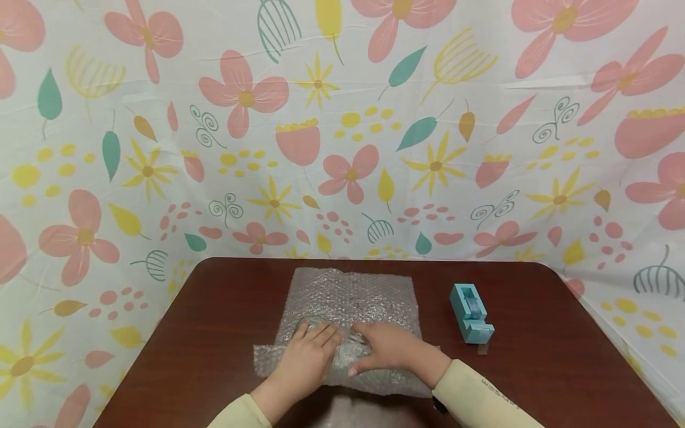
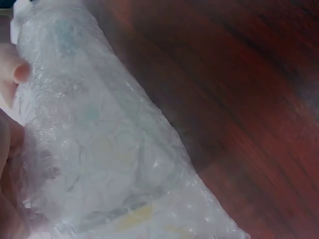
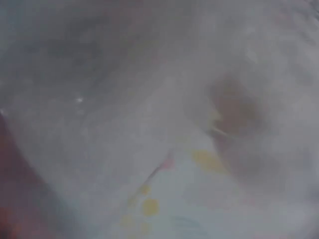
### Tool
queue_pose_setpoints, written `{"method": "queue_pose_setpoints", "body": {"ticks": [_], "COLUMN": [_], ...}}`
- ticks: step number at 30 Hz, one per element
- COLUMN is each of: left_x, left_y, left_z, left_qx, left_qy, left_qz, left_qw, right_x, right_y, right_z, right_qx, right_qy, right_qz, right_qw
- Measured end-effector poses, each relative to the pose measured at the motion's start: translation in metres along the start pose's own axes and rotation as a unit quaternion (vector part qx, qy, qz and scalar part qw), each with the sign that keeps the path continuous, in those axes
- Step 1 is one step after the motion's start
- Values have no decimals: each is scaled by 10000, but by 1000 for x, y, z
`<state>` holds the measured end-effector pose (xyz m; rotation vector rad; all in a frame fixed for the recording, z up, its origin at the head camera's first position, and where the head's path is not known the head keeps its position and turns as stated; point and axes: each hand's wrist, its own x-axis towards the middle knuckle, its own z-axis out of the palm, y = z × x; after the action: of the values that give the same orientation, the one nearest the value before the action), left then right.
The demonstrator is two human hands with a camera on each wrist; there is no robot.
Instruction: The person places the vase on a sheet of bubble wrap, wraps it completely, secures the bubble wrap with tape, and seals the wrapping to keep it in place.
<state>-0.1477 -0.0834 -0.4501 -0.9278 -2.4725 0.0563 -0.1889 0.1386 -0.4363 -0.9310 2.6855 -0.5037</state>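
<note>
A sheet of clear bubble wrap (image 1: pixel 353 291) lies on the table, its near part folded over into a bulging bundle (image 1: pixel 350 356). A shiny rounded shape shows through the plastic beneath the hands; its kind is hidden by the layers. My left hand (image 1: pixel 316 351) rests across the bundle's left side with fingers straight and side by side. From the right, my right hand (image 1: pixel 387 351) holds the bundle, fingers over its far side and thumb on the near side. Close up in the left wrist view, the wrap (image 2: pixel 99 124) looks puffed and wrinkled, with a fingertip (image 2: pixel 20 72) against its left edge.
A light blue tape dispenser (image 1: pixel 471 315) stands on the dark wooden table (image 1: pixel 535 356) to the right, a short piece of tape hanging off its front. Behind the table hangs a flower-printed cloth (image 1: pixel 348 119). More wrap (image 1: pixel 348 413) extends toward the near edge.
</note>
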Motion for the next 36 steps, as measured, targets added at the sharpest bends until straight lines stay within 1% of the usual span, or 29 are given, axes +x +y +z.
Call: {"method": "queue_pose_setpoints", "body": {"ticks": [1,3,5,6,8,9,11,13,14,15,16,17,19,22,26,28,31,36], "left_x": [0,0,1,2,3,3,5,5,6,6,7,7,8,10,13,14,18,26], "left_y": [0,-1,-3,-4,-7,-8,-11,-13,-14,-15,-16,-18,-19,-21,-22,-21,-21,-23], "left_z": [1,1,2,2,2,2,1,1,1,2,3,4,6,9,9,9,8,7], "left_qx": [-28,-24,-18,-11,-61,-110,-234,-359,-426,-486,-532,-578,-662,-783,-981,-1040,-1104,-1313], "left_qy": [31,107,284,382,514,580,689,720,785,847,898,948,1034,1033,966,935,830,447], "left_qz": [-24,-31,3,32,52,53,38,30,56,90,125,172,225,215,109,37,-114,-400], "left_qw": [10000,9999,9996,9993,9986,9982,9973,9968,9960,9952,9945,9937,9922,9913,9904,9902,9903,9895], "right_x": [0,-2,-6,-8,-13,-15,-20,-24,-26,-27,-28,-28,-28,-25,-22,-20,-17,-11], "right_y": [-1,-4,-11,-15,-26,-31,-41,-46,-46,-47,-45,-43,-38,-27,-16,-13,-11,-9], "right_z": [0,2,3,4,6,8,13,19,23,26,29,30,33,36,39,38,36,30], "right_qx": [-124,-469,-970,-1275,-1918,-2344,-3137,-3711,-3888,-4011,-4004,-3978,-3880,-3636,-3114,-2854,-2613,-2389], "right_qy": [50,281,603,754,1103,1339,1868,2441,2686,2882,2948,2942,2836,2543,2153,2008,1866,1698], "right_qz": [-9,-54,-78,-54,15,-6,-146,-392,-507,-599,-645,-637,-521,-344,-310,-294,-254,-156], "right_qw": [9999,9985,9934,9890,9752,9629,9309,8951,8798,8675,8652,8667,8754,8955,9251,9367,9467,9560]}}
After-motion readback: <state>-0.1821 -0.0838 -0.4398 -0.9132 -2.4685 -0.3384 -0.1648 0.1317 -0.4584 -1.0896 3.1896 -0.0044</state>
